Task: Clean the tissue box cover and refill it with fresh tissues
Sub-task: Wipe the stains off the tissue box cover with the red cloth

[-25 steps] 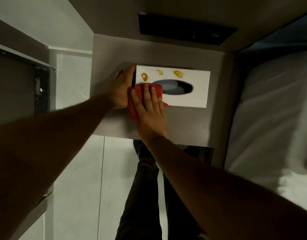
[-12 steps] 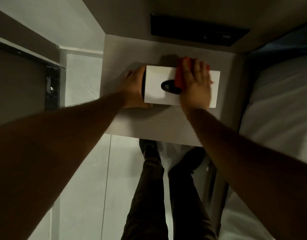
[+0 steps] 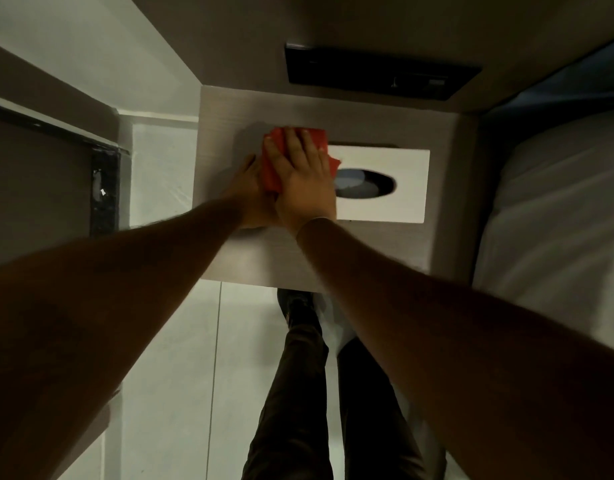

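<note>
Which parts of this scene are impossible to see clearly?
All in the head view:
- Left end of the tissue box cover: hidden under the right hand and red cloth.
- Left hand: partly behind the right hand.
- Inside the oval opening: too dark.

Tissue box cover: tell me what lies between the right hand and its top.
A red cloth lies between them: the right hand presses it flat on the left end of the tissue box cover. The left hand steadies that end. Nothing else intervenes.
</note>
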`<state>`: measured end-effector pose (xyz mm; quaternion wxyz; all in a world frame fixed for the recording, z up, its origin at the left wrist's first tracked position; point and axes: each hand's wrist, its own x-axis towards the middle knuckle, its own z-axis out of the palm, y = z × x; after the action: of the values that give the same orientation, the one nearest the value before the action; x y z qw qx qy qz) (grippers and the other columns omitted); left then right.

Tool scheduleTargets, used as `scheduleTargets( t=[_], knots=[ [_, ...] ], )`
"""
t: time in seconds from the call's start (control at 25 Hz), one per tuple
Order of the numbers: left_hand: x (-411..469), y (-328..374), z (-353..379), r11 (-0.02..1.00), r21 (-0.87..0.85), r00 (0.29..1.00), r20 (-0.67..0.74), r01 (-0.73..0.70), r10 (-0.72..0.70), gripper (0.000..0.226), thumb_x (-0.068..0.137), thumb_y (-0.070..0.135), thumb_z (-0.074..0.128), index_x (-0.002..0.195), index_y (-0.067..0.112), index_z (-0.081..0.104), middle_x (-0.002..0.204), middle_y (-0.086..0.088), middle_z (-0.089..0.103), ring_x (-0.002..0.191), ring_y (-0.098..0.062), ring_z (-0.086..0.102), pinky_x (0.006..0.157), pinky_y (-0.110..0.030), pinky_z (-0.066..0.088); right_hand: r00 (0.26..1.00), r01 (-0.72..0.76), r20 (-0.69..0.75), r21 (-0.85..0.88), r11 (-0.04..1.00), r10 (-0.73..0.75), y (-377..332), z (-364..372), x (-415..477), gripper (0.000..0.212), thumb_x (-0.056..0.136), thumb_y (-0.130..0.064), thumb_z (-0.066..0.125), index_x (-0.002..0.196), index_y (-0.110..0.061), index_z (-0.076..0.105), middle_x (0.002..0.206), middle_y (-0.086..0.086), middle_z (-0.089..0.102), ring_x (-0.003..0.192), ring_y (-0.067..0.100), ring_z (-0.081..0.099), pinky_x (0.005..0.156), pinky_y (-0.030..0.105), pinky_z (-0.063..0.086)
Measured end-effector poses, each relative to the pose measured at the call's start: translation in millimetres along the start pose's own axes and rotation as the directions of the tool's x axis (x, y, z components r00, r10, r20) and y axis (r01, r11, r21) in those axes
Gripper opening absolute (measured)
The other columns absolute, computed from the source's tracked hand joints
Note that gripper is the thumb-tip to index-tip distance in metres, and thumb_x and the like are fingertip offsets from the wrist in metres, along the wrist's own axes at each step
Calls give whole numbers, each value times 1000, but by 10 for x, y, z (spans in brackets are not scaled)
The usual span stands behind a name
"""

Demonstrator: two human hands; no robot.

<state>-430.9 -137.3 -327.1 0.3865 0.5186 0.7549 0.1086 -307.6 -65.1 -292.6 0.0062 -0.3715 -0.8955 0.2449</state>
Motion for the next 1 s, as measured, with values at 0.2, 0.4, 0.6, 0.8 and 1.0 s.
scheduleTargets(
  t=[0.2,0.4,0.6,0.8,1.0],
  knots=[
    [53,-30,-24,996,75,999,1,-37,37,143,53,85,73,166,26,8,169,-6,32,155,-31,32,129,-58,21,1000,4,17,-38,999,-3,447,-203,59,80,96,-28,68,165,-29,28,170,9,29,157,37,20,128,53,14],
    [68,-49,-15,999,46,1000,-13,6,-5,150,44,74,89,162,30,8,160,-2,43,149,-30,38,126,-45,10,944,-323,-86,-64,944,317,1419,-652,-304,73,99,-32,56,165,-33,24,172,9,23,159,38,12,127,59,14],
    [75,-47,-17,999,33,1000,-20,-5,6,148,45,75,87,162,30,9,161,-2,41,149,-32,39,127,-51,17,931,-354,-101,-3,935,352,1120,-502,-353,75,102,-18,56,166,-32,21,174,8,17,160,37,6,127,60,10],
    [37,13,-21,993,113,1000,-21,-16,19,147,56,86,71,169,26,-3,175,-9,22,160,-29,22,131,-45,11,999,-35,27,-8,999,36,218,-142,-105,77,99,-12,59,166,-30,24,174,6,18,160,34,6,129,54,4],
    [36,12,-43,977,209,998,54,-34,23,143,69,73,82,170,19,-4,178,-10,7,164,-27,6,133,-51,5,987,125,105,-12,992,-123,253,-215,72,74,99,-27,62,164,-33,28,172,6,25,158,35,16,128,52,11]
  ],
)
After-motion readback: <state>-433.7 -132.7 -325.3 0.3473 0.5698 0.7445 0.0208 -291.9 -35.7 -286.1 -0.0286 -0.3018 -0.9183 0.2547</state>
